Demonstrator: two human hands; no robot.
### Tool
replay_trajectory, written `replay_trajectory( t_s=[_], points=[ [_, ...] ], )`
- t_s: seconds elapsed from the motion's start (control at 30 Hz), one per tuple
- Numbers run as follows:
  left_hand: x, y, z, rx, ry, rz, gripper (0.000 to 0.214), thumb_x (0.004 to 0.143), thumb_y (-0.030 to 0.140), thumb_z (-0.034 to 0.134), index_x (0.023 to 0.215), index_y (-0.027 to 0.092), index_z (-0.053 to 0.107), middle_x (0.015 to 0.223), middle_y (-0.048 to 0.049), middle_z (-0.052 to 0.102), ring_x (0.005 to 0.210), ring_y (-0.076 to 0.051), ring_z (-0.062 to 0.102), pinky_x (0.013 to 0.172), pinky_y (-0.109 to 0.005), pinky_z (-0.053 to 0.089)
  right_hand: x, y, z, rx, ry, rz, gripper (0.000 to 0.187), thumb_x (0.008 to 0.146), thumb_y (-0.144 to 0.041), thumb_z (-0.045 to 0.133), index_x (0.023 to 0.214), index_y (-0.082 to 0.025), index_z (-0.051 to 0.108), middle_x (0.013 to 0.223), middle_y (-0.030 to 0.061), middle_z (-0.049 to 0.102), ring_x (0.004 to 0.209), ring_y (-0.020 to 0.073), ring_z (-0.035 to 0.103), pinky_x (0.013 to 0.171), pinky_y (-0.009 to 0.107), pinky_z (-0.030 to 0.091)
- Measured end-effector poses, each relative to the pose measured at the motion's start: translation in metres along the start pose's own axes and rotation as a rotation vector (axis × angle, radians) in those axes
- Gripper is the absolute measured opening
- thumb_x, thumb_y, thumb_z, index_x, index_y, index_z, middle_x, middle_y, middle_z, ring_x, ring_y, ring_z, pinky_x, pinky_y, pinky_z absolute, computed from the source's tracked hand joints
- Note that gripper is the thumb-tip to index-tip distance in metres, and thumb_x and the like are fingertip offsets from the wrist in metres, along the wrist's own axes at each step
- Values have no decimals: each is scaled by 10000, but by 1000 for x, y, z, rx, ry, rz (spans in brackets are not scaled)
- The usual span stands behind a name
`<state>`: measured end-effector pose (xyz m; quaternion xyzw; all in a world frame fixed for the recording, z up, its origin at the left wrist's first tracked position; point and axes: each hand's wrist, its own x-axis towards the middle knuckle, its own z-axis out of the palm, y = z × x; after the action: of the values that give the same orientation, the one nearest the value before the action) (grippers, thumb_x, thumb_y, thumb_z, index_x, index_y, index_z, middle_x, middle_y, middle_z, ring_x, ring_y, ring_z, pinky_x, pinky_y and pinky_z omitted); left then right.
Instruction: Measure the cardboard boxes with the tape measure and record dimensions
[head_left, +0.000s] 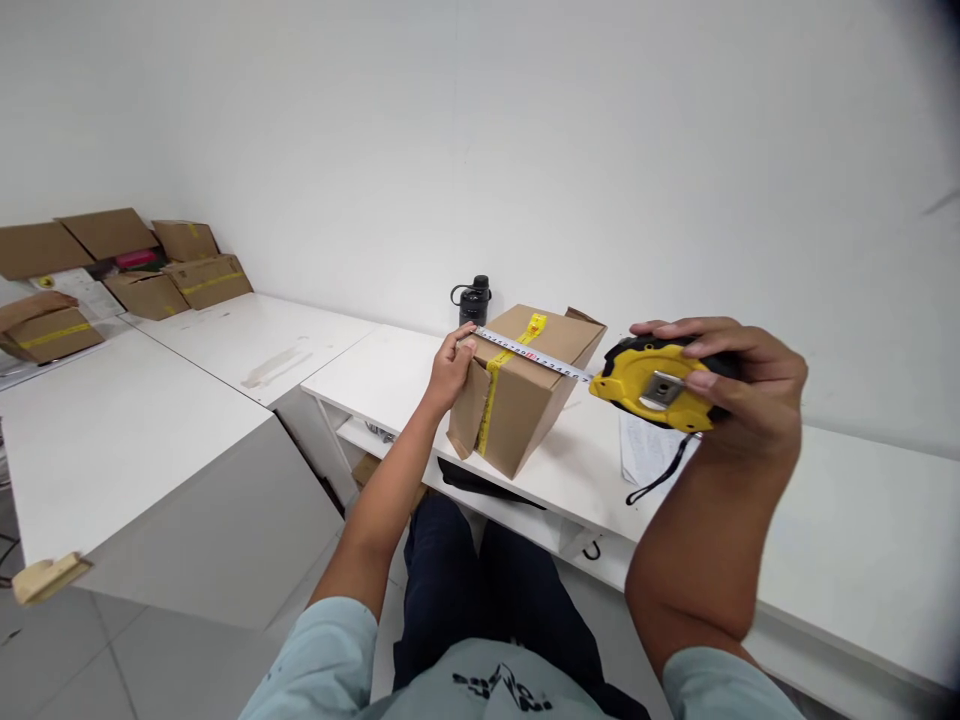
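Observation:
A brown cardboard box [525, 395] with a yellow tape strip stands on the white table [825, 520] in front of me. My right hand [739, 390] is closed around a yellow and black tape measure [649, 382], held to the right of the box. Its white blade [532, 355] stretches left across the box top. My left hand [450, 368] pinches the blade's end against the box's left top edge. A black wrist strap hangs below the tape measure.
A black bottle [474, 300] stands behind the box near the wall. A sheet of paper [645, 450] lies under my right hand. Several open cardboard boxes [180, 275] sit on the far left tables. A second white table [135, 420] stands to my left.

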<state>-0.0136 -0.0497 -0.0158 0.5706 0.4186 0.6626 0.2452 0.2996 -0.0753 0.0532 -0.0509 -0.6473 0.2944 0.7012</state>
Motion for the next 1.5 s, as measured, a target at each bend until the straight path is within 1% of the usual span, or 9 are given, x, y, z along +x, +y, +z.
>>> replay_trajectory(
  t_s=[0.23, 0.57, 0.77, 0.93, 1.07, 1.2, 1.3, 1.4, 1.5],
  points=[
    [-4, 6, 3, -26, 22, -18, 486, 949, 577, 663, 1270, 220, 737, 1520, -111, 664, 1460, -296, 569, 1241, -426, 410, -2, 0, 9, -80, -26, -41, 109, 786, -325, 851, 893, -334, 834, 985, 15, 815, 992, 305, 791, 940, 530, 652],
    [1, -2, 1, -94, 59, -72, 502, 919, 586, 668, 1232, 201, 741, 1399, -106, 740, 1334, -313, 658, 1153, -427, 496, -3, 16, 35, -117, -73, -56, 159, 842, -336, 824, 1000, -328, 837, 1093, 33, 808, 1096, 297, 764, 1057, 549, 605],
    [10, -7, -5, -100, 96, -19, 546, 916, 635, 661, 1262, 214, 705, 1434, -108, 705, 1402, -311, 603, 1191, -431, 463, -19, 26, 37, -217, 10, 53, 430, 825, -414, 847, 1232, -303, 767, 1272, 55, 765, 1192, 283, 732, 1080, 518, 599],
    [20, -13, -28, -95, 210, 11, 540, 872, 671, 703, 1177, 226, 725, 1320, -96, 731, 1332, -309, 630, 1157, -412, 482, -55, 32, 60, -381, 178, 75, 407, 929, -444, 739, 1306, -294, 720, 1366, 75, 718, 1311, 269, 671, 1182, 507, 527],
    [19, -21, -67, -170, 331, -8, 482, 879, 632, 676, 1173, 251, 708, 1294, -74, 717, 1284, -262, 641, 1069, -352, 528, -77, 47, 72, -399, 332, 141, 421, 984, -460, 659, 1361, -273, 670, 1375, 96, 700, 1304, 267, 670, 1164, 520, 533],
    [-12, -30, -115, -261, 471, -198, 379, 860, 511, 642, 1138, 257, 682, 1137, -48, 744, 1123, -237, 691, 885, -317, 573, -92, 64, 71, -567, 346, 51, 401, 958, -450, 669, 1311, -259, 688, 1378, 116, 683, 1326, 281, 644, 1194, 554, 492],
    [-52, -41, -142, -124, 485, -409, 309, 845, 436, 612, 1085, 252, 678, 1050, -29, 746, 983, -200, 696, 827, -303, 566, -103, 77, 67, -658, 363, 96, 414, 957, -471, 646, 1298, -239, 687, 1351, 138, 675, 1305, 301, 643, 1186, 591, 486],
    [-89, -53, -155, 25, 511, -525, 299, 898, 483, 579, 1068, 257, 676, 1063, -40, 753, 989, -211, 702, 841, -327, 572, -115, 94, 60, -723, 318, 176, 434, 969, -479, 605, 1309, -219, 678, 1371, 159, 654, 1331, 315, 615, 1196, 606, 466],
    [-116, -66, -154, 115, 531, -569, 374, 986, 560, 506, 1097, 252, 686, 1208, -89, 762, 1210, -280, 680, 945, -394, 571, -126, 113, 49, -822, 252, 186, 452, 981, -477, 558, 1324, -202, 664, 1387, 177, 645, 1357, 312, 596, 1186, 584, 482]
  ],
)
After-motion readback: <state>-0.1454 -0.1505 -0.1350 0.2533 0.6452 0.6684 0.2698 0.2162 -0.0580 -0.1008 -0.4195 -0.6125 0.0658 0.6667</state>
